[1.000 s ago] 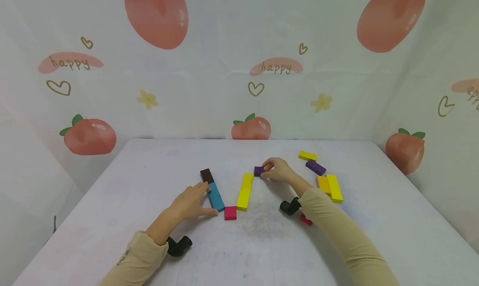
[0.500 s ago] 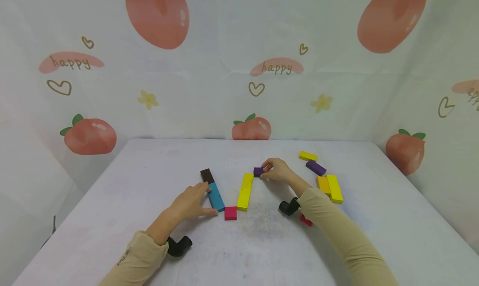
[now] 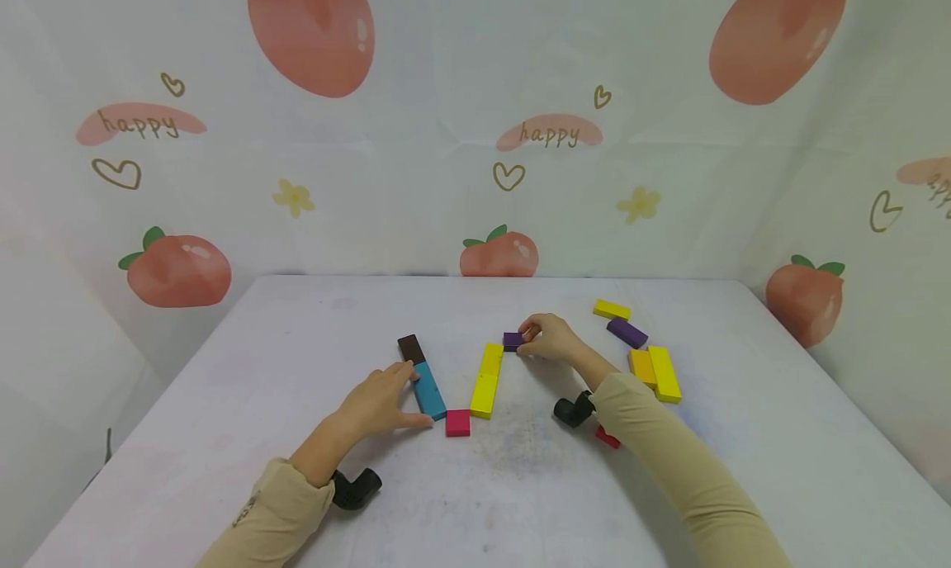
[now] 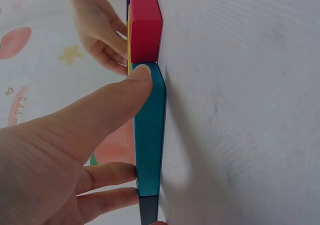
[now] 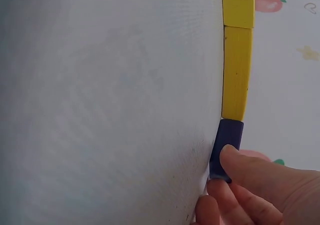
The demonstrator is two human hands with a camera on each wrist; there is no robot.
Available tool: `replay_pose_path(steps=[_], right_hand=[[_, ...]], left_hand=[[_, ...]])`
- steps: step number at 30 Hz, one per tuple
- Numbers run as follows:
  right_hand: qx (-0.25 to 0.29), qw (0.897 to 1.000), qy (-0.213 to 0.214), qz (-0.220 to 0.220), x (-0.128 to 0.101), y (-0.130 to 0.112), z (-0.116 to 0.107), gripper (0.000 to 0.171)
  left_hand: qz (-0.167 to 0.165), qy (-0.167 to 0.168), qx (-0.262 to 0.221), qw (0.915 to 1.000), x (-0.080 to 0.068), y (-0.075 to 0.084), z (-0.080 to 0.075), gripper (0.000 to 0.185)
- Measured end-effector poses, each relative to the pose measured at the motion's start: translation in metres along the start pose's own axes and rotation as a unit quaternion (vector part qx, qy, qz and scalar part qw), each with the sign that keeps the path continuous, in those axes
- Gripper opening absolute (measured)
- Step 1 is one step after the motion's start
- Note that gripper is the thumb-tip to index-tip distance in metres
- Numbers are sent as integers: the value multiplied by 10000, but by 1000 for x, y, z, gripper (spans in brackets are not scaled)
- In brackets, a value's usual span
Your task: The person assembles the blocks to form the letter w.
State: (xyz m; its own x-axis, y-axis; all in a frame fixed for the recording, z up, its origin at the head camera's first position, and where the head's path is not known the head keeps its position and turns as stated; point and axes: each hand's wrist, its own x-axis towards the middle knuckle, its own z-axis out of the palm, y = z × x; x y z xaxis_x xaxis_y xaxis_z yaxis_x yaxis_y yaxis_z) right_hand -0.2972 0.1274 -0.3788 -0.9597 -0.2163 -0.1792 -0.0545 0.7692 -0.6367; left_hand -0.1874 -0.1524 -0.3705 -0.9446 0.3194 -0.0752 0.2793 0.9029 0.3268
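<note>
My left hand (image 3: 407,395) lies flat on the white table (image 3: 297,362). Its thumb and straight fingers (image 4: 112,172) touch the side of a teal block (image 3: 430,391) (image 4: 149,140). A brown block (image 3: 410,348) continues the teal one at its far end, and a pink square block (image 3: 457,423) (image 4: 145,27) sits at its near end. Two yellow blocks (image 3: 486,379) (image 5: 236,70) lie end to end. At their far end my right hand (image 3: 526,339) (image 5: 222,174) pinches a small purple block (image 3: 512,341) (image 5: 227,140) against the table.
To the right lie a yellow block (image 3: 612,310), a purple block (image 3: 627,333), an orange block (image 3: 641,366) and a long yellow block (image 3: 664,374). A red block (image 3: 607,437) peeks from under my right forearm. A peach-print cloth backs the table.
</note>
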Motion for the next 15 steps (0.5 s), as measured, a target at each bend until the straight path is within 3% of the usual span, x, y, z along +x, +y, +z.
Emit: replay_pose_path(steps=[9, 15], right_hand=[[44, 10000, -56, -9, -2, 2, -5, 36], [-126, 9993, 49, -359, -6, 5, -18, 36]], left_hand=[[4, -22, -4, 10000, 0, 0, 0, 73], [16, 5, 9, 10000, 0, 0, 0, 74]])
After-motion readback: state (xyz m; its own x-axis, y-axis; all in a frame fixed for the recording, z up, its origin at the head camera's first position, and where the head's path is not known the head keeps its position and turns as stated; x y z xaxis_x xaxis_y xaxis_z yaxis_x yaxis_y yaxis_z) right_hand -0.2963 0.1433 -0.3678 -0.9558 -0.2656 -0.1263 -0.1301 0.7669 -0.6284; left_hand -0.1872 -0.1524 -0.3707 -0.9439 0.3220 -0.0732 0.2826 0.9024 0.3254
